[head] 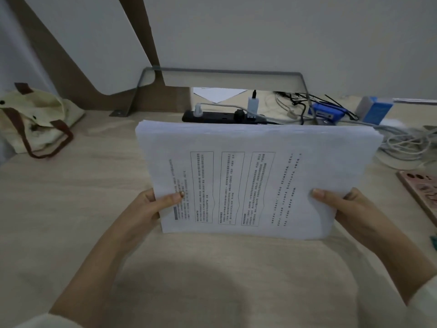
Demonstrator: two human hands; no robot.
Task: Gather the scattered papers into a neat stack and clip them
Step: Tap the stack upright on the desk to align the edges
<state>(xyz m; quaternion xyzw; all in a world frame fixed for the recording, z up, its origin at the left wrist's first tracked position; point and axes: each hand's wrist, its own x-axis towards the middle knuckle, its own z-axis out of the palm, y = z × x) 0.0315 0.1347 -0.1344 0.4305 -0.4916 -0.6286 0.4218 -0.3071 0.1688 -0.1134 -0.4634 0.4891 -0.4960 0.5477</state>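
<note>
Two hands are holding the stack of papers (257,183) over the table (71,209). The left hand (151,209) is gripping its left edge, thumb on top. The right hand (350,209) is gripping its right edge, thumb on top. A cloth bag (35,119) is lying far left.

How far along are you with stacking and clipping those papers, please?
Gathering looks done: the papers sit in one stack. In hand: the left hand and right hand grip its near corners, thumbs on top, and the far edge looks slightly uneven. Left: squaring it up and clipping, since no clip shows on the stack.
</note>
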